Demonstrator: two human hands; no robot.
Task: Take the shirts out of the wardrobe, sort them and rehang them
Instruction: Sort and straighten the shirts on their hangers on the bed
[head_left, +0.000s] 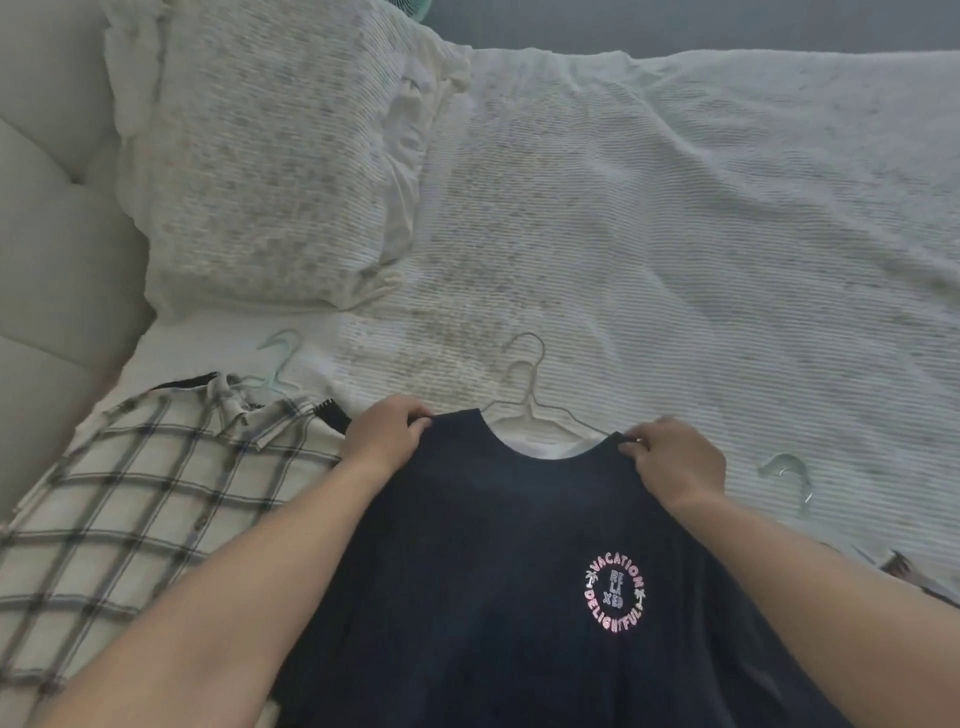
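Both hands, left (383, 435) and right (678, 460), pinch the dark shirt (498, 597) at its shoulders over the bed (675, 234). Light, limp cloth likely sags; shoulder seams look the best hold.

both hands (384, 434) (678, 460) outstretched, fingers pinched closed.

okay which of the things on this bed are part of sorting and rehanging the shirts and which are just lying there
Part of the job:
dark T-shirt, gripped by left hand and right hand
wire hanger
plaid shirt
pale green hanger

Just lying about:
pillow
bedspread
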